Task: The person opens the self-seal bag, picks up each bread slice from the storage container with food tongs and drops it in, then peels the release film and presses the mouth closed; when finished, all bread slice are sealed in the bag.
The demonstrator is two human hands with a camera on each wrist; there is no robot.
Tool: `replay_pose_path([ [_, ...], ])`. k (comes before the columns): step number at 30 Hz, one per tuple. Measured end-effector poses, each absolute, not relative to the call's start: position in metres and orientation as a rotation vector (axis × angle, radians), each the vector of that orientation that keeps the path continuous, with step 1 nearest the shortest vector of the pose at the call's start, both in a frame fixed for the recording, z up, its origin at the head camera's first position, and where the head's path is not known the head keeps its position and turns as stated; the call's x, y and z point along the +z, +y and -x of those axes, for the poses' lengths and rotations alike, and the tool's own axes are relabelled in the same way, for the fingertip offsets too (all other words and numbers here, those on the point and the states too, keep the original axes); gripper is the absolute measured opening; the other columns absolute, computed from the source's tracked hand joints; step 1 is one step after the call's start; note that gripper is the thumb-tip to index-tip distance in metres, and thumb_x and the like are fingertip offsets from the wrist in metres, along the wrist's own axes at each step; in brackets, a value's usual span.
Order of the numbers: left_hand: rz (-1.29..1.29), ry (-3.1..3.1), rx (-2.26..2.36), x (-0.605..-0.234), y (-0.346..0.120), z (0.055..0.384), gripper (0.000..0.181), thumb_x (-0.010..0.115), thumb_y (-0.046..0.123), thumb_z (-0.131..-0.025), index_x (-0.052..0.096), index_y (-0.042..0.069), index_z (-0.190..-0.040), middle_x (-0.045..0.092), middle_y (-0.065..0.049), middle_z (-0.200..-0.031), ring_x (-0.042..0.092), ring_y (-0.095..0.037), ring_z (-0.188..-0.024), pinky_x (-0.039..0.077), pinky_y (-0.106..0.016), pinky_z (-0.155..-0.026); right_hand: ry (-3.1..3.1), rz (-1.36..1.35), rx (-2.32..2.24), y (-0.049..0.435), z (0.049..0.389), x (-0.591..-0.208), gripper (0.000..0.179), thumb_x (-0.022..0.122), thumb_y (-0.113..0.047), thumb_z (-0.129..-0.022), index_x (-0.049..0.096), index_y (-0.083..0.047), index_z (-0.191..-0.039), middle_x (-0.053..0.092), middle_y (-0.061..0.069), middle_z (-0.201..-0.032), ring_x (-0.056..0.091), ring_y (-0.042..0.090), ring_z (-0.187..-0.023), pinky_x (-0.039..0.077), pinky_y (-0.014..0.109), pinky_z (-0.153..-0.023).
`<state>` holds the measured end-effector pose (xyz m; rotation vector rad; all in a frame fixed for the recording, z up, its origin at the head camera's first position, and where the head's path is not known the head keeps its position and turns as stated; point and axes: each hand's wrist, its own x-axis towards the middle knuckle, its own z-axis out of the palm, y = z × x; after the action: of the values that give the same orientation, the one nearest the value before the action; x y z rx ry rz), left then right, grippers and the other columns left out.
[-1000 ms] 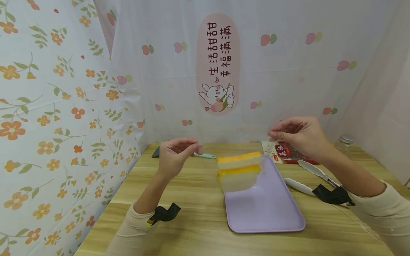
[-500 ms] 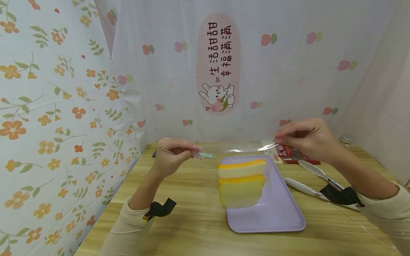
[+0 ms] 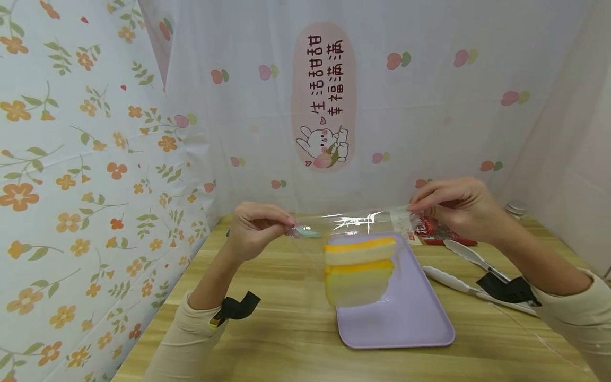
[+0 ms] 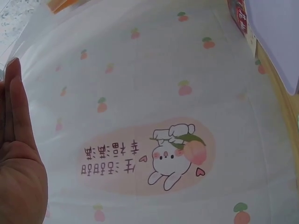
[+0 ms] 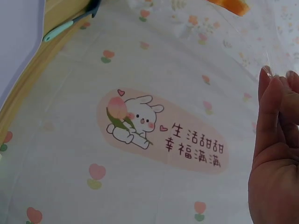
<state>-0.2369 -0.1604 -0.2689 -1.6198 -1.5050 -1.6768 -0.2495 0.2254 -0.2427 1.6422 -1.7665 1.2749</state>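
A clear plastic bag (image 3: 360, 222) hangs stretched between both hands above the table. My left hand (image 3: 255, 231) pinches its upper left corner between thumb and fingers, and my right hand (image 3: 458, 207) pinches the upper right corner. Low inside the bag rest two thick pale slices with orange-yellow tops, like sponge cake (image 3: 360, 284), one in front of the other. Behind them in the head view lies a lilac tray (image 3: 401, 329). An orange slice edge (image 4: 60, 4) shows at the top of the left wrist view, and a similar slice edge (image 5: 232, 5) tops the right wrist view.
White-tipped tongs (image 3: 451, 280) lie right of the tray. Beyond them are a red-and-white spice packet (image 3: 441, 231) and a glass jar (image 3: 516, 209). A mint-handled spatula with a dark head (image 5: 70, 28) lies at the back left. Printed curtains (image 3: 258, 106) enclose the table.
Both hands have spread slightly apart, drawing the bag's top edge taut. The slices dropped lower with the bag over the first half second, then stayed nearly still, swinging a little.
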Motion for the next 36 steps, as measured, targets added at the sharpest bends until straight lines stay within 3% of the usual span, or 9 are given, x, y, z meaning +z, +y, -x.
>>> replay_pose_path([
  [5,1.634,-1.492,-1.693,-0.2689,-0.1605,0.2379,0.006,0.065,-0.013,-0.087,0.068,-0.014,-0.083,0.074,-0.013,-0.089,0.073,-0.019,-0.075,0.059,-0.033,-0.064,-1.743,-1.65,1.247,0.2241,0.2492,-0.2422,0.048,0.048,0.037,-0.067,0.077,0.005,-0.088,0.073,0.009,-0.094,0.068,0.012,-0.084,0.047,0.016,-0.055],
  [10,1.622,-1.518,-1.671,-0.269,-0.1591,0.2375,0.007,0.064,-0.014,-0.087,0.067,-0.016,-0.081,0.074,-0.01,-0.09,0.073,-0.018,-0.075,0.059,-0.032,-0.064,-1.758,-1.636,1.24,0.2237,0.2482,-0.2432,0.053,0.047,0.04,-0.065,0.077,0.002,-0.088,0.073,0.007,-0.094,0.068,0.011,-0.085,0.052,0.014,-0.066],
  [17,1.608,-1.555,-1.615,-0.2669,-0.1578,0.2366,0.008,0.064,-0.011,-0.087,0.067,-0.013,-0.08,0.073,-0.012,-0.087,0.073,-0.017,-0.075,0.059,-0.032,-0.064,-1.776,-1.629,1.264,0.2247,0.2468,-0.2437,0.056,0.044,0.04,-0.067,0.078,0.001,-0.088,0.074,0.005,-0.094,0.068,0.009,-0.085,0.049,0.013,-0.063],
  [22,1.604,-1.574,-1.622,-0.2674,-0.1583,0.2377,0.017,0.068,0.0,-0.091,0.066,-0.013,-0.08,0.073,-0.008,-0.089,0.072,-0.016,-0.076,0.059,-0.031,-0.066,-1.792,-1.642,1.278,0.2243,0.247,-0.2427,0.054,0.046,0.042,-0.066,0.077,0.003,-0.087,0.074,0.007,-0.094,0.068,0.009,-0.087,0.051,0.015,-0.084],
  [25,1.59,-1.582,-1.623,-0.2676,-0.1586,0.2381,0.019,0.067,0.001,-0.092,0.065,-0.014,-0.08,0.073,-0.006,-0.091,0.072,-0.015,-0.077,0.059,-0.03,-0.067,-1.809,-1.638,1.275,0.2243,0.2472,-0.2416,0.055,0.048,0.043,-0.064,0.077,0.002,-0.087,0.074,0.007,-0.092,0.068,0.009,-0.088,0.046,0.02,-0.097],
  [30,1.579,-1.601,-1.605,-0.2668,-0.159,0.2378,0.016,0.066,-0.001,-0.091,0.066,-0.012,-0.08,0.073,-0.008,-0.089,0.072,-0.015,-0.078,0.059,-0.03,-0.068,-1.827,-1.632,1.248,0.2252,0.2471,-0.2402,0.055,0.049,0.042,-0.065,0.078,0.001,-0.088,0.073,0.007,-0.093,0.068,0.009,-0.089,0.041,0.021,-0.103],
  [36,1.557,-1.619,-1.57,-0.2663,-0.1588,0.2381,0.013,0.065,-0.003,-0.09,0.067,-0.011,-0.08,0.072,-0.011,-0.085,0.071,-0.016,-0.077,0.059,-0.031,-0.069,-1.924,-1.554,1.167,0.2251,0.2428,-0.2363,0.041,0.059,0.035,-0.072,0.076,0.001,-0.086,0.073,0.006,-0.092,0.068,0.009,-0.089,0.038,0.024,-0.107],
])
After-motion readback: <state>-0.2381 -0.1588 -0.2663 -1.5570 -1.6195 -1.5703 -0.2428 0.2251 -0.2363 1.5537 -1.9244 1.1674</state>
